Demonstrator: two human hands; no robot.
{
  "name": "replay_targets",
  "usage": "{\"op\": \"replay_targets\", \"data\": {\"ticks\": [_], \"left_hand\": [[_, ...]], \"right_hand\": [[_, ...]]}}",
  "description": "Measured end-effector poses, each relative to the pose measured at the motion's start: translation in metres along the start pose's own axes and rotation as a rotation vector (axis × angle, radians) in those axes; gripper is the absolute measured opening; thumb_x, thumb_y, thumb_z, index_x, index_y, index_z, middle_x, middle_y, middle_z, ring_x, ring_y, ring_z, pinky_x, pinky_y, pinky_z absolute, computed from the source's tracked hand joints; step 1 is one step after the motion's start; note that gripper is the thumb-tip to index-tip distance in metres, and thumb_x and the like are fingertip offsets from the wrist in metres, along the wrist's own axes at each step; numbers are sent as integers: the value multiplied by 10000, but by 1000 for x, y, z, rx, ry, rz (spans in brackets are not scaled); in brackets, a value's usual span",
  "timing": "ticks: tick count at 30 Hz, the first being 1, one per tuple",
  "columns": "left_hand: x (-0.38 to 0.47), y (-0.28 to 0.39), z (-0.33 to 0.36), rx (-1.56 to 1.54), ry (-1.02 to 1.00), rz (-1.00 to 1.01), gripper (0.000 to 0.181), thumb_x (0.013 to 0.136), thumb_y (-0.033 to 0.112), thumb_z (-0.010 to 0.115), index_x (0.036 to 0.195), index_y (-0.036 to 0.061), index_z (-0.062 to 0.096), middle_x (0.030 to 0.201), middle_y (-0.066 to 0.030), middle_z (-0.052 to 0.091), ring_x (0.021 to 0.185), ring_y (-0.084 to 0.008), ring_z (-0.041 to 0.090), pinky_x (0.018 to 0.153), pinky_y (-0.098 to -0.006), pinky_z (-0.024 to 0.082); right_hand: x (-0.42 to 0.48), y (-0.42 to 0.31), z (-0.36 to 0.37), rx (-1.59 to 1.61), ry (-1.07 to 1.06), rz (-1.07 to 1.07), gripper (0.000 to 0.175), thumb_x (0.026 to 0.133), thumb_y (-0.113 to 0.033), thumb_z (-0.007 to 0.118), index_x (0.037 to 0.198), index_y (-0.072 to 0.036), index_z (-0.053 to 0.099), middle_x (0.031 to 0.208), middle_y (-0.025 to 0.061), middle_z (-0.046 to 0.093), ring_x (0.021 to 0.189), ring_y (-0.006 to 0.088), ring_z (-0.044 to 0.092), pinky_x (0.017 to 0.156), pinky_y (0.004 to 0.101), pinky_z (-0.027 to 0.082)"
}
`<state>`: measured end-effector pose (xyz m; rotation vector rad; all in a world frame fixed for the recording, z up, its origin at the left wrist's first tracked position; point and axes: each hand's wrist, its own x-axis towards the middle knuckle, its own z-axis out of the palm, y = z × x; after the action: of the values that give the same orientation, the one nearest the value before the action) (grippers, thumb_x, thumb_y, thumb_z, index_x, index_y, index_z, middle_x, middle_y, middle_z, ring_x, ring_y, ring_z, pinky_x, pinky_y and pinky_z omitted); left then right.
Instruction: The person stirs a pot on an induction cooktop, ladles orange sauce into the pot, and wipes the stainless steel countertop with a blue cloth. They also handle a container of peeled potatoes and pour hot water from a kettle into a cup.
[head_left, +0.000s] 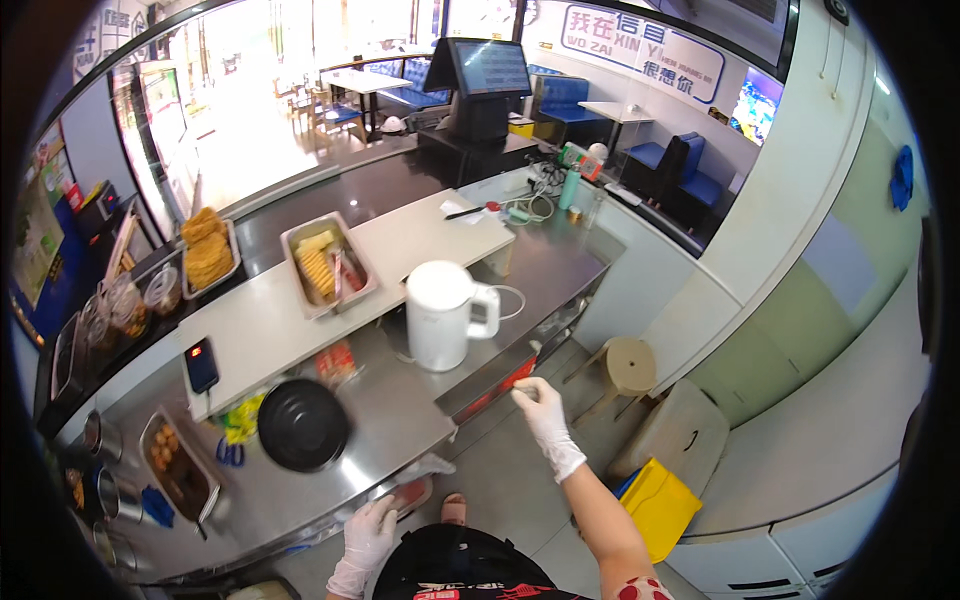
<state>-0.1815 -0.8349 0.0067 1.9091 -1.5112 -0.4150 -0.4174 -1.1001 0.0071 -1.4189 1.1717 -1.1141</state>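
My right hand (541, 414), in a thin white glove, is in the air off the counter's right end. Its fingers curl in towards the thumb, and I see nothing held in them. Low by the counter's front edge is my left hand (371, 529), gloved too, beside a tray of reddish contents (411, 495) partly under clear plastic; contact between them is unclear. On the steel counter (390, 442) before me sits a black bowl (304, 425). Beyond it stands a white lidded electric pitcher (439, 319), its handle to the right.
A raised white shelf (259, 319) carries a metal pan of food (330, 266) and a phone (201, 365). Blue-handled scissors (230, 453) and a pan of eggs in dark liquid (176, 469) lie left. A stool (630, 365) and yellow bin (660, 510) stand on the right floor.
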Motion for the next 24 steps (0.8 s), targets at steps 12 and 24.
{"op": "replay_targets", "data": {"ticks": [12, 24], "left_hand": [[116, 51, 39, 36, 175, -288, 233, 817, 79, 609, 1046, 50, 647, 815, -113, 641, 738, -290, 633, 674, -364, 506], [89, 115, 117, -21, 339, -704, 235, 901, 119, 572, 1088, -6, 638, 993, -184, 658, 924, -296, 636, 826, -350, 492]], "right_hand": [[199, 25, 33, -139, -350, -231, 557, 670, -182, 791, 1118, -5, 510, 1071, 152, 546, 1052, 280, 523, 914, 380, 429], [206, 32, 58, 74, -374, -137, 183, 685, -19, 719, 805, -26, 580, 726, 32, 609, 684, 91, 566, 622, 272, 479]]}}
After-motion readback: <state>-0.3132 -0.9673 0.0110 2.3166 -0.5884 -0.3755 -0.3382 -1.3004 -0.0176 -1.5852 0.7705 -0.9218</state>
